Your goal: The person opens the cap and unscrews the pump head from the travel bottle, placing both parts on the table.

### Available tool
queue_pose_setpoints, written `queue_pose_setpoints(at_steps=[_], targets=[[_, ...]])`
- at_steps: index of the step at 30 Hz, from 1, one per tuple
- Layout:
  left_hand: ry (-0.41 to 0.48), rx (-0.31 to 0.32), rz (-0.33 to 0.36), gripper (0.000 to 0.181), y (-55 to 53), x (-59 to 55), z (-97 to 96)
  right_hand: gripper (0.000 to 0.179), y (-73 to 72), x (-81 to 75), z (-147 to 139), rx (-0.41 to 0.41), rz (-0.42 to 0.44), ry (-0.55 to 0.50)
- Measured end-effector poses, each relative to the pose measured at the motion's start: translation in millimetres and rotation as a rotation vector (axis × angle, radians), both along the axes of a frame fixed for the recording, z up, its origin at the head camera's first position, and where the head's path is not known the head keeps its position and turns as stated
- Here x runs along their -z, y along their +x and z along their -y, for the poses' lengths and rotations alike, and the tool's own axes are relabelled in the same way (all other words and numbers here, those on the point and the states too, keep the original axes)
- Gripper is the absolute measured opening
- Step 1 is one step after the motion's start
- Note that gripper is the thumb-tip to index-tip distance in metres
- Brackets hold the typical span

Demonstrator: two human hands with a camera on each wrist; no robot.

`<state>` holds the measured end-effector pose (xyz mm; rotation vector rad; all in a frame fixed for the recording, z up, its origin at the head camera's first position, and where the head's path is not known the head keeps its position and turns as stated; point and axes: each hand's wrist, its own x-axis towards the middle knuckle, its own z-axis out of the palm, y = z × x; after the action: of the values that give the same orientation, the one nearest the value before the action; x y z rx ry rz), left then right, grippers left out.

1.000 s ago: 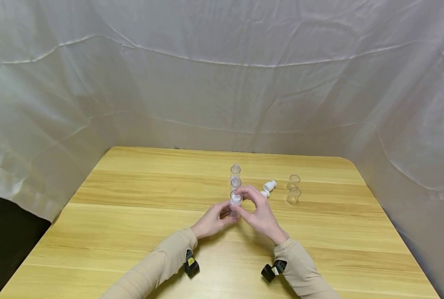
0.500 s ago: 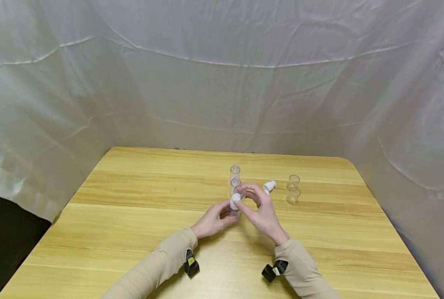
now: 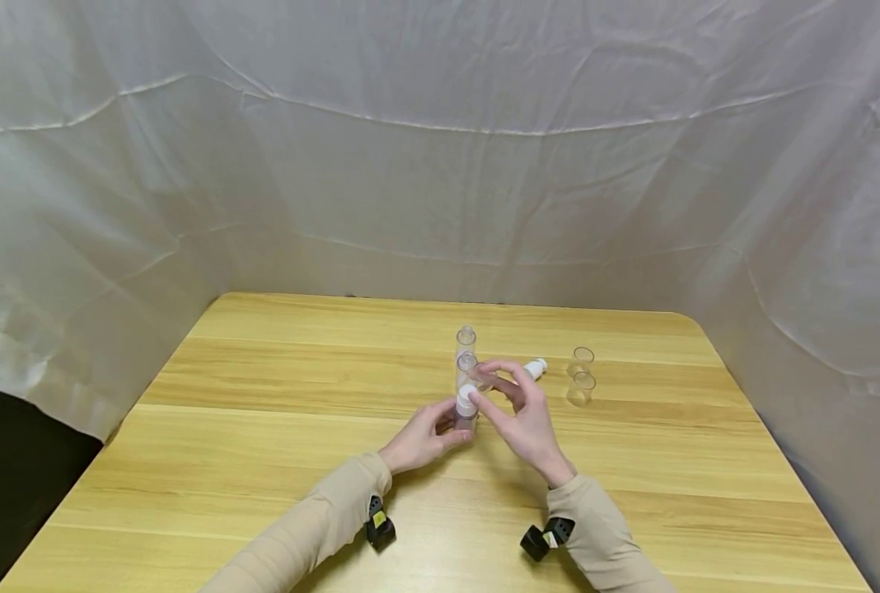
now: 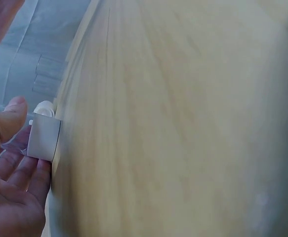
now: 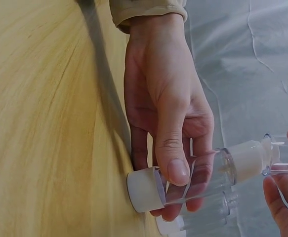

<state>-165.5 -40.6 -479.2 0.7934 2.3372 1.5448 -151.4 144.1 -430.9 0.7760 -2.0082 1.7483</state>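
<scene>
A small clear bottle [image 5: 198, 182] with a white base [image 5: 144, 190] stands upright on the table. White is the top piece [image 5: 247, 160] fitted on its upper end, too. My left hand [image 3: 427, 436] grips the bottle's clear body low down, thumb on one side and fingers on the other. In the left wrist view the white base [image 4: 44, 139] shows beside those fingers. My right hand [image 3: 517, 416] pinches a clear cap [image 5: 284, 160], whose open rim overlaps the tip of the white top in the right wrist view.
Two more clear bottles [image 3: 465, 342] stand in line behind the held one. A white top piece [image 3: 535, 368] lies just beyond my right hand. Farther right are two clear caps [image 3: 581, 391] on the wooden table [image 3: 262, 461]. Pale cloth hangs behind the table.
My right hand has shifted the clear cap off the white top, up and to the right, so the white top now shows uncovered. My left hand stays on the bottle.
</scene>
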Motion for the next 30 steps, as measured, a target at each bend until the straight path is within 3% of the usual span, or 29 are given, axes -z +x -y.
queue_pose_setpoints(at_steps=[20, 30], targets=[[0.025, 0.001, 0.0, 0.044, 0.6, -2.2, -1.8, 0.04, -1.5, -5.4, -11.3, 0.004, 0.024, -0.144], [0.024, -0.001, 0.001, 0.045, 2.1, -2.1, -1.7, 0.039, -2.0, -7.5, -15.9, -0.022, 0.099, -0.253]])
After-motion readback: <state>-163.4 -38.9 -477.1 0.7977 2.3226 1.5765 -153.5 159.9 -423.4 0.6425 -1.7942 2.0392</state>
